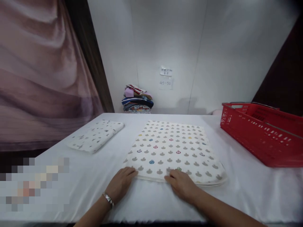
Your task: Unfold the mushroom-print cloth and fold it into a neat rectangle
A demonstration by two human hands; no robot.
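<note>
Note [165, 83] on wall: "45-50"

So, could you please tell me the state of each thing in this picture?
Patterned cloth: folded flat on the table, near edge under both hands.
Left hand: palm down on the cloth's near edge.
Right hand: palm down on the same edge.
Small cloth: folded, lying apart at left.
Basket: upright at right; contents not visible.
Clothes pile: stacked against the wall.

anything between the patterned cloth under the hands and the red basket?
Nothing. In the head view only a bare strip of white table cover separates the patterned cloth from the red basket; they lie apart.
</note>
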